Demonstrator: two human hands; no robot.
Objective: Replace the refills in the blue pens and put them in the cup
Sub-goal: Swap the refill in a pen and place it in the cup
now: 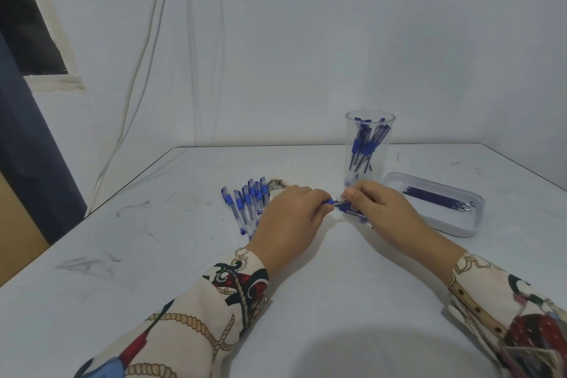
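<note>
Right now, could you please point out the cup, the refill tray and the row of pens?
cup (352,135): head view, clear wall.
refill tray (477,202): head view, right rim.
row of pens (248,198): head view, a blue cap.

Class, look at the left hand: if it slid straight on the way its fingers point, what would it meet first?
Most likely the right hand, which faces the left hand across the pen they both hold. The cup stands just behind; depth is unclear.

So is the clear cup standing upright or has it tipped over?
Upright. The clear cup stands on its base on the table, open rim up, with blue pens leaning inside it.
</note>
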